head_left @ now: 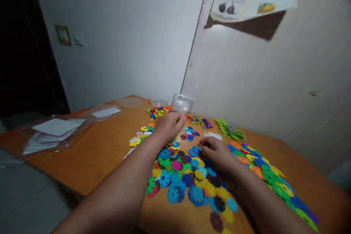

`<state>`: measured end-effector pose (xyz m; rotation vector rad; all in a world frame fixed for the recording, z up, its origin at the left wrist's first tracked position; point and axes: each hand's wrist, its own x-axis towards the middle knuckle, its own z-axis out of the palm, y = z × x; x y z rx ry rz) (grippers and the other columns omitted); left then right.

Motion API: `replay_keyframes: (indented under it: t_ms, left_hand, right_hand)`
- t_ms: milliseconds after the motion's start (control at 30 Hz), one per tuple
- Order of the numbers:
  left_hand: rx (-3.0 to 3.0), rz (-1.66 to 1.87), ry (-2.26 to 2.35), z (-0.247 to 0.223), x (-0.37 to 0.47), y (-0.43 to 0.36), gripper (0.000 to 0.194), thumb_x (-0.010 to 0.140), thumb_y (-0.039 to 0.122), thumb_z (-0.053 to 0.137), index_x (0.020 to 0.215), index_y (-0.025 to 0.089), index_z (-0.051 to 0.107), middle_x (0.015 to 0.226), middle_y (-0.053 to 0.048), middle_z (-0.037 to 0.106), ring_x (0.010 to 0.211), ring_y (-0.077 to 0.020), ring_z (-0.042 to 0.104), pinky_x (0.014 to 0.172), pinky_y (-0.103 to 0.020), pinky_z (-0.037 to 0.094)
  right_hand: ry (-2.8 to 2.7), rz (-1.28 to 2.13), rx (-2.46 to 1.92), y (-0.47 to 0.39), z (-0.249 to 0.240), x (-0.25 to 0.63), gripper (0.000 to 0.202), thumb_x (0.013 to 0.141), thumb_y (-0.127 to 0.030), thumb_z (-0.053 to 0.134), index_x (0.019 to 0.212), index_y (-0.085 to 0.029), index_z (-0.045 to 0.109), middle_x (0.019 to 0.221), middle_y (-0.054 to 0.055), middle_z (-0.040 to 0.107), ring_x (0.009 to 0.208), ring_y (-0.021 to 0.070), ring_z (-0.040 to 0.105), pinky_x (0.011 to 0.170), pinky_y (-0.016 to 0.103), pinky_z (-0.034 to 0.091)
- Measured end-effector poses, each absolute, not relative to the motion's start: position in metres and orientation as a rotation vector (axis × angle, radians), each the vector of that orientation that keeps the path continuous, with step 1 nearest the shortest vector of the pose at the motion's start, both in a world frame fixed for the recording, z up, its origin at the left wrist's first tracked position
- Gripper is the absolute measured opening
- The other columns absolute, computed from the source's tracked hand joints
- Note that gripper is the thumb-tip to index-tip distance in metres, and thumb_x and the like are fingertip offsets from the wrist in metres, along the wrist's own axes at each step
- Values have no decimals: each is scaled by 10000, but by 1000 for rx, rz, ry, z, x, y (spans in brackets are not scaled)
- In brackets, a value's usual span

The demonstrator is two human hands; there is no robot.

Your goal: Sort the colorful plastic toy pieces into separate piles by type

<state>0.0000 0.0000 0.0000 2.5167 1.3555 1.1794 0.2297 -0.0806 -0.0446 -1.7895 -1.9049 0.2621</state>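
My left hand (169,127) is closed above the far part of the disc pile, its fingers curled; what they hold, if anything, is hidden. My right hand (217,150) hangs over the right side of the pile, thumb and fingers drawn together, and anything between them is too small to tell. Beneath both lies a loose pile of notched plastic discs (174,178) in blue, green, yellow, pink and brown. Small blue and pink discs (189,134) lie between the hands. White flat pieces (213,136) rest just beyond my right hand.
A long band of larger discs (270,175) runs along the right. Behind are green pieces (229,128), purple pieces (206,123), small bright blocks (159,112) and a clear container (182,103). Bags with white cards (56,127) lie left on the table (101,150).
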Motion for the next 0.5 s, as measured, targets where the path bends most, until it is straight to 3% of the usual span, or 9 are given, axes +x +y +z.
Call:
replay_keyframes:
  t_ms: [167,367,500]
  left_hand:
    - [2506,1172,1351,-1,0,0,390,966,461,421,753,207,626,763,-36,660,666,-163,535,587,-290,214]
    - [2519,1148,1373,-1,-1,1,388,971,463,421,780,209,643,799,-39,678,687,-167,554,582,-287,233]
    - [2508,1114,1404,0,-1,0,390,966,472,426,790,209,652,808,-41,681,694,-169,554,585,-286,245]
  right_hand:
    - [-2086,231,-1790,-86,-40,220,267,821,-441,636,880,-193,712,842,54,674,776,192,578,655,277,391]
    - [-1998,233,-1927,-78,-43,211,194,808,-379,646,766,-192,677,748,34,660,672,163,555,575,264,325]
    - [-2005,105,-1927,-78,-41,211,286,893,-394,529,749,-198,681,779,55,678,713,167,569,612,266,327]
